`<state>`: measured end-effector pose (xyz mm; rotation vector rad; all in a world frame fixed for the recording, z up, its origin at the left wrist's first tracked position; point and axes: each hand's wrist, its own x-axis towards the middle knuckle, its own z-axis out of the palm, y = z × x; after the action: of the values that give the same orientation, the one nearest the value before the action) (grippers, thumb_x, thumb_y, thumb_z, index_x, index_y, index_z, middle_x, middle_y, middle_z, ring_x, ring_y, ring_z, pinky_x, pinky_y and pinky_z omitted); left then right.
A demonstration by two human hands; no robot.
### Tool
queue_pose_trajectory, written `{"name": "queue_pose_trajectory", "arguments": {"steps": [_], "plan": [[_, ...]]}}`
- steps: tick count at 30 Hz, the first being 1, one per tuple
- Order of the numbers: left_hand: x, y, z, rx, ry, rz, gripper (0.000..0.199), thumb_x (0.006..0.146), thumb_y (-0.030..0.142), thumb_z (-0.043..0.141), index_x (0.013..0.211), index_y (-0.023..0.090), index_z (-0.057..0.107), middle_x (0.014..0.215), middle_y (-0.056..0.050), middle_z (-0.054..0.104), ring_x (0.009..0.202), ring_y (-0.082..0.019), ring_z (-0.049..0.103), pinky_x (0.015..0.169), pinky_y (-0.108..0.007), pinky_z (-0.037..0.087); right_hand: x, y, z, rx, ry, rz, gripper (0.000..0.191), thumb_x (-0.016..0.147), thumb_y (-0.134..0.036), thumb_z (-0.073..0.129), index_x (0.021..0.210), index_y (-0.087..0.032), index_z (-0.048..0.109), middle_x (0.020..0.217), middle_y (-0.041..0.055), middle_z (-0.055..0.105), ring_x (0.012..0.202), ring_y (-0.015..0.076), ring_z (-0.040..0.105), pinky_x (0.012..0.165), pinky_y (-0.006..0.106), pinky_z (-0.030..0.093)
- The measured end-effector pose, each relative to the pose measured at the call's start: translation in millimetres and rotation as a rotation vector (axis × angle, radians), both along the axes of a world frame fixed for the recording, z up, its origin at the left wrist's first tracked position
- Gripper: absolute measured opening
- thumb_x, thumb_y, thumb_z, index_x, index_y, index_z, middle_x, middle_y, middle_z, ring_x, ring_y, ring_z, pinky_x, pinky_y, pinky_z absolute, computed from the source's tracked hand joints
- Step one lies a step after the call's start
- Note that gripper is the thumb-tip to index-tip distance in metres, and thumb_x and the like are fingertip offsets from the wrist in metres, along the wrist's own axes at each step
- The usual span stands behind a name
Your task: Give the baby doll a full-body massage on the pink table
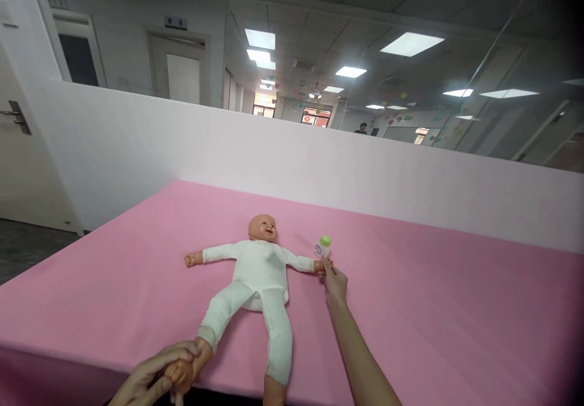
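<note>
A baby doll (261, 266) with a white cloth body lies face up on the pink-covered table (410, 321), its arms stretched out to both sides. At the lower left, my left hand (157, 372) is wrapped round the doll's foot on the left of the view. My right hand (335, 279) grips the doll's hand on the right side, fingers pressed together. Just beyond that hand stands a small clear jar (323, 246) with a green lid and a label, apart from my fingers.
A white low wall (319, 168) runs behind the table, with glass above it. A door (31, 150) with a handle is at the far left. Beyond the glass, a person (362, 128) is far off.
</note>
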<state>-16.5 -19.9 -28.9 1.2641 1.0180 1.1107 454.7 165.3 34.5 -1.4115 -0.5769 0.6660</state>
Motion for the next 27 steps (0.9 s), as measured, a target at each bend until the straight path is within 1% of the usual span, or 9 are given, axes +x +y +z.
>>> {"name": "queue_pose_trajectory", "arguments": {"steps": [4, 8, 11, 13, 16, 18, 21, 24, 27], "plan": [[6.7, 20.0, 23.1, 0.121, -0.013, -0.043, 0.050, 0.085, 0.066, 0.067, 0.108, 0.024, 0.082, 0.127, -0.013, 0.072, 0.128, -0.039, 0.060, 0.104, -0.045, 0.054, -21.6, -1.2, 30.9, 0.156, -0.091, 0.005, 0.052, 0.063, -0.065, 0.085, 0.063, -0.017, 0.065, 0.055, -0.0008, 0.060, 0.053, 0.0137, 0.054, 0.052, 0.026, 0.046], [24.9, 51.4, 58.7, 0.201, -0.036, -0.068, 0.049, 0.090, 0.062, 0.065, 0.111, 0.020, 0.079, 0.128, -0.015, 0.070, 0.128, -0.037, 0.059, 0.102, -0.041, 0.054, -60.9, -8.1, 66.6, 0.276, -0.263, 0.184, 0.050, 0.073, -0.063, 0.080, 0.085, -0.015, 0.073, 0.066, 0.0014, 0.067, 0.055, 0.0146, 0.057, 0.054, 0.028, 0.048], [48.6, 76.2, 79.2, 0.248, -0.067, -0.117, 0.046, 0.092, 0.058, 0.065, 0.115, 0.019, 0.076, 0.125, -0.015, 0.071, 0.125, -0.034, 0.061, 0.107, -0.040, 0.050, -93.7, -13.9, 73.3, 0.315, -0.380, 0.367, 0.045, 0.078, -0.058, 0.077, 0.093, -0.016, 0.074, 0.086, 0.0075, 0.075, 0.065, 0.0175, 0.063, 0.058, 0.028, 0.050], [66.5, 90.7, 86.9, 0.267, -0.082, -0.186, 0.046, 0.096, 0.056, 0.061, 0.117, 0.017, 0.074, 0.116, -0.015, 0.074, 0.111, -0.030, 0.067, 0.104, -0.040, 0.050, -110.7, -14.8, 68.2, 0.324, -0.503, 0.451, 0.037, 0.080, -0.054, 0.077, 0.090, -0.018, 0.074, 0.091, 0.0086, 0.076, 0.075, 0.0203, 0.067, 0.066, 0.030, 0.052], [90.9, 107.1, 91.1, 0.247, -0.111, -0.294, 0.047, 0.100, 0.054, 0.054, 0.124, 0.017, 0.070, 0.103, -0.012, 0.074, 0.075, -0.020, 0.068, 0.082, -0.036, 0.056, -123.9, -11.2, 56.6, 0.291, -0.648, 0.528, 0.031, 0.084, -0.050, 0.074, 0.085, -0.019, 0.075, 0.083, 0.0059, 0.076, 0.075, 0.0204, 0.066, 0.071, 0.030, 0.051], [102.8, 113.2, 91.8, 0.235, -0.125, -0.334, 0.047, 0.100, 0.053, 0.056, 0.127, 0.017, 0.069, 0.106, -0.012, 0.072, 0.066, -0.016, 0.063, 0.073, -0.033, 0.054, -125.1, -7.7, 51.2, 0.259, -0.651, 0.543, 0.033, 0.086, -0.051, 0.071, 0.086, -0.018, 0.075, 0.079, 0.0045, 0.074, 0.072, 0.0194, 0.064, 0.068, 0.029, 0.049], [110.4, 113.4, 93.7, 0.247, -0.118, -0.345, 0.047, 0.098, 0.053, 0.059, 0.126, 0.018, 0.071, 0.113, -0.013, 0.071, 0.069, -0.017, 0.063, 0.074, -0.032, 0.053, -120.3, -4.9, 49.5, 0.253, -0.603, 0.535, 0.036, 0.085, -0.053, 0.073, 0.087, -0.017, 0.075, 0.079, 0.0047, 0.074, 0.072, 0.0189, 0.063, 0.066, 0.028, 0.048], [102.5, 102.2, 94.7, 0.237, -0.117, -0.307, 0.049, 0.098, 0.056, 0.058, 0.127, 0.019, 0.071, 0.117, -0.014, 0.071, 0.069, -0.017, 0.064, 0.078, -0.035, 0.056, -108.0, -4.8, 55.2, 0.275, -0.467, 0.489, 0.042, 0.081, -0.057, 0.075, 0.091, -0.016, 0.074, 0.082, 0.0058, 0.073, 0.070, 0.0183, 0.063, 0.062, 0.027, 0.048], [78.5, 82.4, 86.6, 0.214, -0.091, -0.176, 0.048, 0.097, 0.058, 0.058, 0.122, 0.020, 0.073, 0.129, -0.015, 0.068, 0.095, -0.026, 0.070, 0.094, -0.040, 0.055, -83.1, -3.3, 61.8, 0.243, -0.321, 0.351, 0.048, 0.075, -0.063, 0.078, 0.079, -0.016, 0.070, 0.064, 0.0020, 0.066, 0.057, 0.0161, 0.058, 0.054, 0.027, 0.046]]}}
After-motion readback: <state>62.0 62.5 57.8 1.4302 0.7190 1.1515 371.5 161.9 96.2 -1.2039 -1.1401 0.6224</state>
